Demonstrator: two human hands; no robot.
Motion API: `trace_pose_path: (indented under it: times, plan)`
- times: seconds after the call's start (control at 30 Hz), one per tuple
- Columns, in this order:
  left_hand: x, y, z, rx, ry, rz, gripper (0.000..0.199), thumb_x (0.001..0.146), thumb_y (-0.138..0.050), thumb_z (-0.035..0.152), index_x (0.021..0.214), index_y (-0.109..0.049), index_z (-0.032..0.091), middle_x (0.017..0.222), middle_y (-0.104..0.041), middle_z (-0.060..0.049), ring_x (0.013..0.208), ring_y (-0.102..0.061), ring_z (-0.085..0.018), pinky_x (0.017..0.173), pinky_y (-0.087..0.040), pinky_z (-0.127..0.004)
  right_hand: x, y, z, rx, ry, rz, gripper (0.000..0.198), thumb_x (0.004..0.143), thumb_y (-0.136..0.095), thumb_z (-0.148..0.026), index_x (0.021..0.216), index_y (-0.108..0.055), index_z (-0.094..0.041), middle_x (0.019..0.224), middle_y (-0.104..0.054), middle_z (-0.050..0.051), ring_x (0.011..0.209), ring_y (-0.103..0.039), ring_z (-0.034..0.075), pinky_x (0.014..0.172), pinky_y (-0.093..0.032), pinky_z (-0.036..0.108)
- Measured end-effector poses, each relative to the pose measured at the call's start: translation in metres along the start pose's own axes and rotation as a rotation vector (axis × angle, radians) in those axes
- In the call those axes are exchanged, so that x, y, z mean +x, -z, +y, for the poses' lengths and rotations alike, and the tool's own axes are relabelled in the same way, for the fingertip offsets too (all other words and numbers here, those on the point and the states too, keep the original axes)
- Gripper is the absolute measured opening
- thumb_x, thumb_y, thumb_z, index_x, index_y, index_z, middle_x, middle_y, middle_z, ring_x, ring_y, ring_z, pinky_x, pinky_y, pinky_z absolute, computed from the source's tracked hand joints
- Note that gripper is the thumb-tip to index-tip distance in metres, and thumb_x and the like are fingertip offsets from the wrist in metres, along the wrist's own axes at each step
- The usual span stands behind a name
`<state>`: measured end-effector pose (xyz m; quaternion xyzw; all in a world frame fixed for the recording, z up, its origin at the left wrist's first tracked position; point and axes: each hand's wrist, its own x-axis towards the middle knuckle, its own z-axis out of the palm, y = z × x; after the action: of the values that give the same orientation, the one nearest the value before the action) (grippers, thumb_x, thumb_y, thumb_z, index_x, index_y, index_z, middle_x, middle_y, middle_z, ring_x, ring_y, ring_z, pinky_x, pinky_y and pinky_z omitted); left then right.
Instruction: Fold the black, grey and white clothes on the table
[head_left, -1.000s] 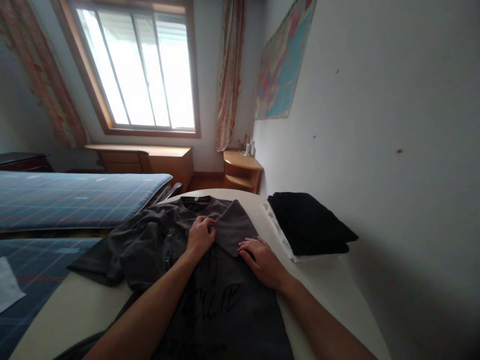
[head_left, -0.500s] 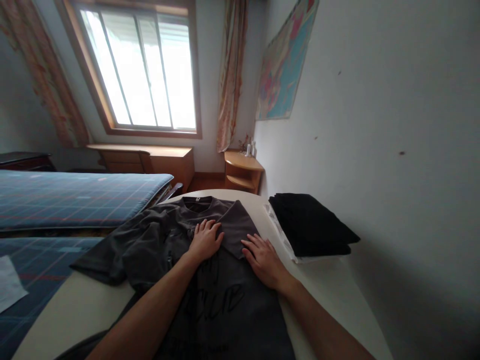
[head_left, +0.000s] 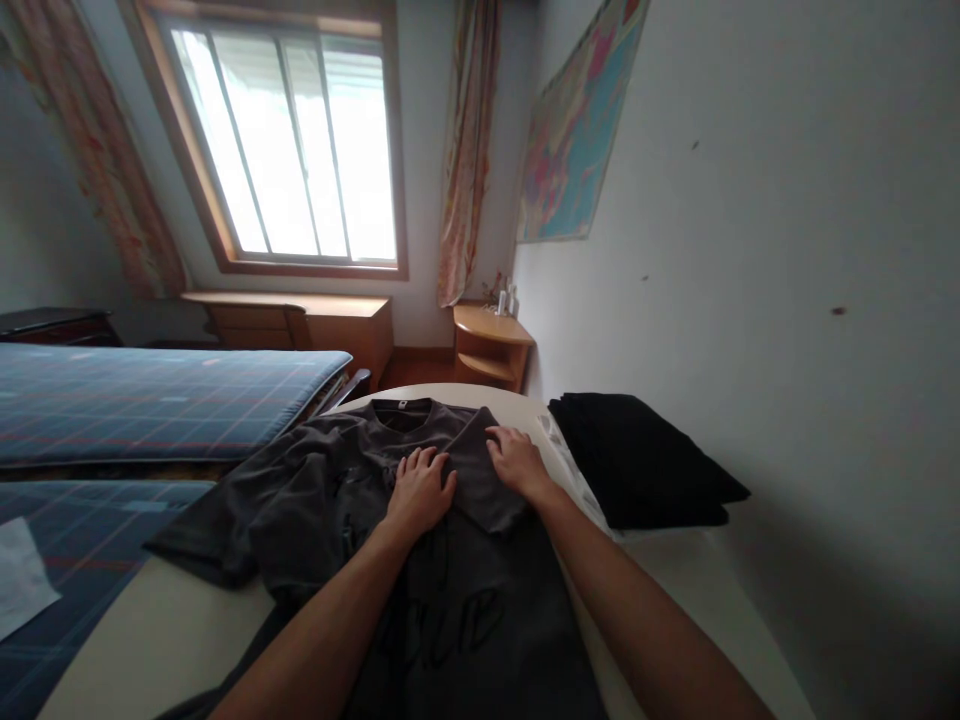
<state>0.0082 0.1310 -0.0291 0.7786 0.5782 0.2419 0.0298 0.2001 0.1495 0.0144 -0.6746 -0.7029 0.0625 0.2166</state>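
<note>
A dark grey T-shirt point(head_left: 480, 585) lies spread over the table, collar at the far end, with black lettering on its front. Its right sleeve is folded inward over the chest, while the left sleeve lies rumpled and stretched out. My left hand point(head_left: 421, 490) rests on the shirt's chest at the edge of the folded sleeve, fingers extended and slightly apart. On the outer fold near the shoulder lies my right hand point(head_left: 517, 460), palm down, its fingers a little bent and pointing left. Neither hand visibly grasps the cloth.
The pale table point(head_left: 112, 640) has a rounded far edge. At its right stands a stack of folded black clothes point(head_left: 645, 460) on white cloth, close to the wall. A bed with a blue plaid mattress point(head_left: 165, 400) is at the left. A corner shelf point(head_left: 491, 325) stands beyond.
My right hand has moved up along the folded sleeve toward the shoulder. My left hand stays in about the same place on the chest. The view has shifted slightly.
</note>
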Motion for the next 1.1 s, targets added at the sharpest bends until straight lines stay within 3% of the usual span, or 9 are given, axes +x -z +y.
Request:
trace_pose_path:
  times: [0.23,0.37,0.5,0.67,0.83,0.97,1.1]
  plan:
    - [0.000,0.000,0.000,0.011,-0.001,-0.015,0.041,0.094,-0.051,0.037,0.130,-0.060,0.022,0.143,-0.053,-0.011,0.138,-0.040,-0.034,0.115,-0.027,-0.054,0.069,-0.023,0.003,0.028,-0.081,-0.041,0.041,0.101,-0.034,-0.023,0.135,-0.057,-0.025,0.134,-0.063,0.003,0.123,-0.056,0.017,0.105,-0.040,0.029]
    - [0.000,0.000,0.001,-0.003,0.006,-0.017,0.041,0.093,-0.052,0.037,0.130,-0.060,0.022,0.143,-0.054,-0.010,0.139,-0.039,-0.035,0.116,-0.027,-0.054,0.081,-0.035,0.005,0.014,-0.128,-0.076,0.040,0.098,-0.038,-0.022,0.129,-0.064,-0.027,0.131,-0.065,0.003,0.120,-0.059,0.019,0.103,-0.042,0.030]
    - [0.004,0.005,0.003,-0.098,0.024,-0.007,0.038,0.094,-0.050,0.036,0.128,-0.062,0.023,0.141,-0.057,-0.009,0.138,-0.041,-0.034,0.114,-0.029,-0.055,0.086,-0.038,0.006,-0.022,-0.197,-0.047,0.043,0.096,-0.036,-0.019,0.128,-0.065,-0.018,0.139,-0.057,0.012,0.122,-0.057,0.024,0.102,-0.044,0.034]
    - [0.013,0.015,-0.003,-0.140,0.054,0.092,0.035,0.095,-0.047,0.027,0.125,-0.065,0.020,0.129,-0.066,-0.008,0.130,-0.051,-0.028,0.114,-0.033,-0.045,0.082,-0.035,0.011,-0.075,-0.244,-0.011,0.046,0.096,-0.039,-0.023,0.138,-0.056,-0.018,0.153,-0.038,0.016,0.128,-0.049,0.032,0.101,-0.045,0.044]
    - [0.013,0.008,-0.020,-0.046,0.112,0.050,0.040,0.094,-0.046,0.021,0.130,-0.062,0.023,0.139,-0.060,-0.007,0.136,-0.046,-0.031,0.114,-0.030,-0.051,0.062,-0.031,0.006,-0.128,-0.209,-0.006,0.046,0.096,-0.047,-0.036,0.140,-0.052,-0.027,0.159,-0.029,0.011,0.134,-0.043,0.034,0.104,-0.040,0.048]
    - [0.014,0.000,-0.031,-0.064,0.080,-0.003,0.039,0.095,-0.044,0.020,0.129,-0.063,0.022,0.144,-0.056,-0.007,0.139,-0.042,-0.032,0.114,-0.031,-0.054,0.041,-0.022,-0.005,-0.169,-0.248,0.024,0.046,0.098,-0.039,-0.031,0.142,-0.048,-0.023,0.146,-0.045,0.018,0.126,-0.051,0.033,0.097,-0.045,0.047]
    - [0.017,-0.002,-0.036,-0.105,0.075,-0.001,0.038,0.095,-0.044,0.020,0.128,-0.064,0.023,0.143,-0.056,-0.007,0.139,-0.043,-0.031,0.113,-0.031,-0.055,0.019,-0.008,-0.003,-0.214,-0.313,-0.019,0.043,0.095,-0.040,-0.023,0.134,-0.054,-0.011,0.130,-0.058,0.025,0.119,-0.058,0.035,0.091,-0.049,0.045]
